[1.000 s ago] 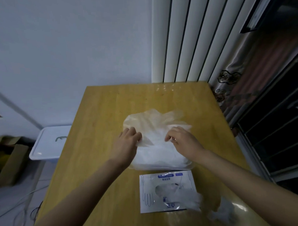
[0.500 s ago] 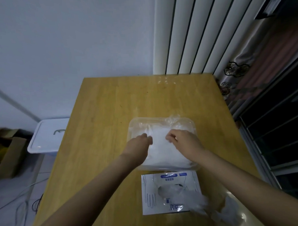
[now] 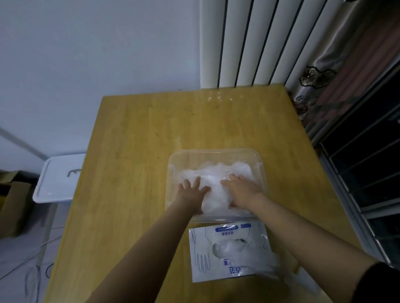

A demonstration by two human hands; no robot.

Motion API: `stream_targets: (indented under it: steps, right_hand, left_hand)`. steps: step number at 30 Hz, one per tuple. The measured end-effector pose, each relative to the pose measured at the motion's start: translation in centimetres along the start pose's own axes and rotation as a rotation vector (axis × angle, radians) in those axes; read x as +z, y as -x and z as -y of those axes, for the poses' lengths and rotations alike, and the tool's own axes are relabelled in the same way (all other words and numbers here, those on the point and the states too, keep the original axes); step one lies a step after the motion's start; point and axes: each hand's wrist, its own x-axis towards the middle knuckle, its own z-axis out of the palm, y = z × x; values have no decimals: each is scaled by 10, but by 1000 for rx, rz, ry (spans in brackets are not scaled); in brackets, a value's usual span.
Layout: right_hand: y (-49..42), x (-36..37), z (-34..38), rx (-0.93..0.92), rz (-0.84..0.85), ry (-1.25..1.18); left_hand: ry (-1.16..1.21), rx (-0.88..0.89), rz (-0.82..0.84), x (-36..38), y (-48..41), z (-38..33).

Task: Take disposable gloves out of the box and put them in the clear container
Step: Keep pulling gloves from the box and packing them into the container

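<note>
One wooden table [image 3: 131,153]. One clear container [image 3: 212,152] at frame centre holds a pile of gloves [image 3: 218,173], count unclear. One glove box [image 3: 202,246] sits just below it. Two hands, left hand [image 3: 192,193] and right hand [image 3: 241,190], lie flat with fingers spread, pressing the pile beneath them.

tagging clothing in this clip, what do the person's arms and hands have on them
The left hand and right hand are bare, with no gloves, rings or watch visible. The left arm is uncovered as far as seen. The right arm meets a dark sleeve at the frame's lower corner.
</note>
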Motion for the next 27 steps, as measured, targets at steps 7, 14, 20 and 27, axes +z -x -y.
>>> stream_targets:
  steps: [7, 14, 20, 27]
  right_hand:
    - [22, -15, 2, -48, -272, -285]
    - [89, 0, 19, -441, -669, -402]
    - [117, 57, 9, -422, -443, -274]
    - [116, 76, 3, -199, -236, -280]
  left_hand:
    - [119, 28, -140, -17, 16, -1]
    - [357, 273, -665, -23, 63, -22]
    - [269, 545, -777, 11, 97, -54]
    - [80, 351, -324, 48, 100, -62]
